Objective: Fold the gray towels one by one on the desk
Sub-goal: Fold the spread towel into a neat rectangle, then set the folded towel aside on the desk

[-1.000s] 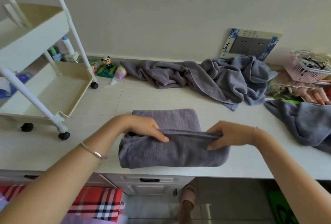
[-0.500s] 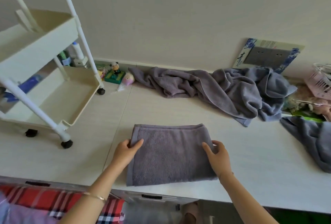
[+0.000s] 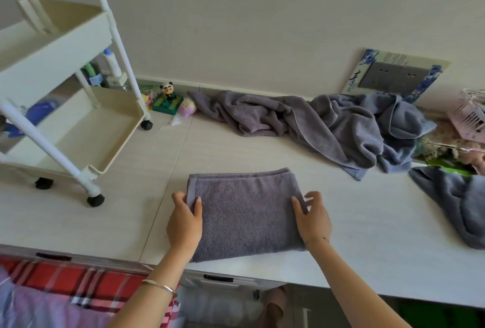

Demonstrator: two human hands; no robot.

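Each grip is a light pinch: the left hand [image 3: 184, 220] has its thumb on top of the left edge of the folded gray terry towel [image 3: 245, 209] with fingers curled round the side, and the right hand [image 3: 313, 216] clasps the right edge likewise. The towel lies flat near the front edge of the pale bench [image 3: 367, 257]. Lifted by such shallow holds, the layers could slip and splay (the fold is only loosely stacked). The crumpled gray towels [image 3: 315, 123] heaped at the wall could snag it.
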